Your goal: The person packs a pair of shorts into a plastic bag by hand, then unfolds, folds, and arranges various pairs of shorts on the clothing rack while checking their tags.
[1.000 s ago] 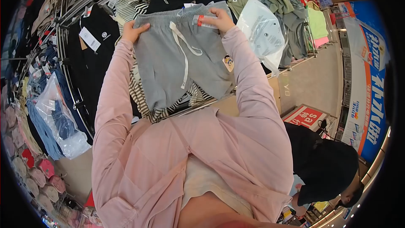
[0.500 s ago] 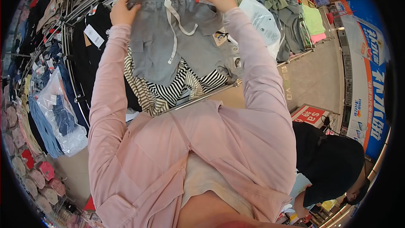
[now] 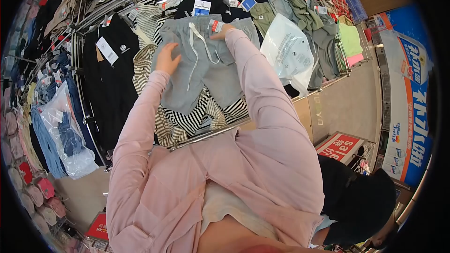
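Note:
A pair of grey shorts point(image 3: 201, 61) with a white drawstring point(image 3: 192, 47) lies spread over striped garments point(image 3: 187, 126) on the rack. My left hand point(image 3: 168, 59) rests against the left side of the shorts, its fingers apart. Beside the red-and-white tag point(image 3: 216, 26) near the waistband, my right hand point(image 3: 225, 32) has its fingers closed on the shorts' cloth; the sleeve partly covers this hand. Left of the shorts lies a black garment point(image 3: 110, 93) with a white tag. A garment in a clear plastic bag point(image 3: 287, 51) lies to their right.
A metal rail point(image 3: 211, 133) edges the clothing rack in front of me. Denim in plastic point(image 3: 70, 136) hangs at the left. A person in black point(image 3: 356, 201) is at the lower right, near a red sale sign point(image 3: 342, 147). Folded green clothes point(image 3: 348, 40) sit at the far right.
The held-up shorts have come down onto the striped clothes. My left hand has let go of the waistband and moved lower; my right hand has shifted down and left, beside the tag.

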### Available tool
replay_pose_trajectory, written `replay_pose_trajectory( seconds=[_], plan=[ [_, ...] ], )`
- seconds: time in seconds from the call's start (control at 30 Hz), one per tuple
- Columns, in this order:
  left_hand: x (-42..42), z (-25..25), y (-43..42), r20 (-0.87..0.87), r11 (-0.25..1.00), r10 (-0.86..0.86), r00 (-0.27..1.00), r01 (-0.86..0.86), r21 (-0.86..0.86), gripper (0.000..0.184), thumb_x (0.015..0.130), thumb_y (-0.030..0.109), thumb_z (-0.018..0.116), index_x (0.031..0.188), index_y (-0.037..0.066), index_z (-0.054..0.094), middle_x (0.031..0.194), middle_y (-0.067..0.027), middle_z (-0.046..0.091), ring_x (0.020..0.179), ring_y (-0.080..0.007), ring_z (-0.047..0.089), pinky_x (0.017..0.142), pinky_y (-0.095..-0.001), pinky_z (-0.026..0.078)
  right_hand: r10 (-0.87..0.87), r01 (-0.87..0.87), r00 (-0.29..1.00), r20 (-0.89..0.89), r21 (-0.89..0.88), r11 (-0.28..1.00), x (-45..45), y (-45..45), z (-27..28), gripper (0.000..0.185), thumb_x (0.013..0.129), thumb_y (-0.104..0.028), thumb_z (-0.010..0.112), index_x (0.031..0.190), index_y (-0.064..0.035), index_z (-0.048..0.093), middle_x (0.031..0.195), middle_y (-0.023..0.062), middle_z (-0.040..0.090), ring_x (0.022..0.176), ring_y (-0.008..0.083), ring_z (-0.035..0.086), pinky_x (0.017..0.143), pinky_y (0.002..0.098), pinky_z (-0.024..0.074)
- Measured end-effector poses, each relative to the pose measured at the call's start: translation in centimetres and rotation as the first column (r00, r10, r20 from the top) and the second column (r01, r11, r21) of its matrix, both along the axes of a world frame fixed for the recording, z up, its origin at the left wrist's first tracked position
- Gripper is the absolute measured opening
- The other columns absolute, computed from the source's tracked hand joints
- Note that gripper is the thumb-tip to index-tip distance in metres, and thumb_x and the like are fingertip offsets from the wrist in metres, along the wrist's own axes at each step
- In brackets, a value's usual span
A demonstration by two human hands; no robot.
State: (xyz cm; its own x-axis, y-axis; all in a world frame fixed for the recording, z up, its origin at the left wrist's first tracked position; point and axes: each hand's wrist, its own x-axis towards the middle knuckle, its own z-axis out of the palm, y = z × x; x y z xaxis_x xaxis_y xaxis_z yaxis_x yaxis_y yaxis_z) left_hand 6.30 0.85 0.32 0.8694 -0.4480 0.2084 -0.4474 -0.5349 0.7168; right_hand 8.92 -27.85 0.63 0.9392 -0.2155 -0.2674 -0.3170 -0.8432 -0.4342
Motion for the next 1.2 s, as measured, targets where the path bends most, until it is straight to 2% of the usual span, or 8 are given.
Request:
replay_pose_trajectory(
  seconds=[0.1,0.17,0.4,0.6,0.7,0.8,1.07,1.2],
  plan=[
    [-0.4,0.4,-0.8,-0.176,0.997,0.015,0.984,-0.028,-0.072,0.045,0.071,0.011,0.068,0.113,0.005,0.056,0.112,-0.0153,0.058,0.099,-0.0297,0.057,0.086,-0.0369,0.045,0.125,-0.144,0.942,-0.311,-0.038,0.989,1.6,-0.6,-0.8,0.046,0.074,-0.031,0.069,0.104,0.0035,0.062,0.101,0.0149,0.065,0.090,0.0254,0.063,0.082,0.0331,0.0472],
    [-0.8,0.0,-0.3,-0.202,0.996,0.038,0.979,-0.053,-0.068,0.045,0.071,0.011,0.068,0.114,0.005,0.056,0.111,-0.0146,0.059,0.098,-0.0278,0.059,0.085,-0.0360,0.046,0.168,-0.052,0.984,-0.052,0.825,0.563,2.2,-3.0,-5.6,0.041,0.078,-0.021,0.068,0.107,0.0065,0.058,0.104,0.0130,0.064,0.093,0.0191,0.062,0.082,0.0294,0.0475],
    [2.0,-3.5,2.7,-0.419,0.978,0.074,0.905,-0.148,-0.148,0.045,0.074,0.010,0.064,0.118,0.003,0.054,0.113,-0.0124,0.060,0.095,-0.0223,0.062,0.079,-0.0315,0.048,0.278,0.289,0.912,-0.301,0.953,0.087,-1.4,-2.4,-1.7,0.042,0.087,-0.026,0.060,0.119,0.0005,0.054,0.109,0.0064,0.061,0.101,0.0133,0.055,0.095,0.0257,0.0368],
    [4.9,-3.9,2.5,-0.257,0.978,0.184,0.949,-0.202,-0.045,0.046,0.075,0.014,0.066,0.118,0.002,0.054,0.110,-0.0121,0.061,0.095,-0.0217,0.061,0.080,-0.0310,0.048,0.418,-0.478,0.878,0.232,0.381,0.791,-1.6,-2.6,0.1,0.051,0.079,-0.034,0.067,0.114,0.0006,0.054,0.114,0.0153,0.058,0.105,0.0219,0.055,0.090,0.0321,0.0423],
    [7.8,-4.2,1.0,-0.032,0.964,0.267,0.963,-0.267,0.005,0.050,0.073,0.021,0.070,0.117,0.001,0.055,0.104,-0.0116,0.062,0.092,-0.0213,0.060,0.079,-0.0301,0.047,-0.068,0.047,0.976,0.209,0.104,0.993,-0.2,-3.2,1.8,0.061,0.068,-0.039,0.075,0.110,0.0011,0.055,0.108,0.0180,0.056,0.099,0.0282,0.056,0.084,0.0356,0.0448],
    [10.0,-4.4,-1.4,-0.121,0.934,0.358,0.926,-0.355,0.043,0.054,0.071,0.027,0.073,0.114,0.001,0.056,0.099,-0.0134,0.063,0.090,-0.0234,0.060,0.080,-0.0323,0.046,-0.067,0.158,0.832,0.550,-0.119,0.980,1.5,-3.4,-2.8,0.061,0.061,-0.037,0.079,0.104,0.0007,0.058,0.088,0.0153,0.064,0.082,0.0291,0.062,0.074,0.0364,0.0483],
    [10.9,0.9,0.6,-0.539,0.978,0.192,0.820,-0.204,0.037,0.046,0.070,0.029,0.077,0.101,-0.001,0.063,0.083,-0.0064,0.063,0.075,-0.0114,0.057,0.070,-0.0240,0.045,-0.098,-0.088,0.977,0.188,0.780,0.620,-0.2,-2.1,1.8,0.025,0.063,-0.014,0.080,0.080,-0.0023,0.065,0.081,0.0055,0.067,0.067,0.0083,0.061,0.062,0.0229,0.0470],
    [5.7,10.4,4.4,-0.373,0.882,-0.174,0.911,-0.023,-0.470,0.027,0.076,0.018,0.072,0.094,-0.001,0.062,0.083,-0.0010,0.062,0.075,-0.0060,0.053,0.069,-0.0215,0.043,-0.093,-0.188,0.953,0.287,0.807,0.560,-6.6,0.7,16.4,0.022,0.066,-0.012,0.078,0.080,-0.0027,0.064,0.080,0.0062,0.067,0.068,0.0091,0.060,0.062,0.0228,0.0471]
  ],
)
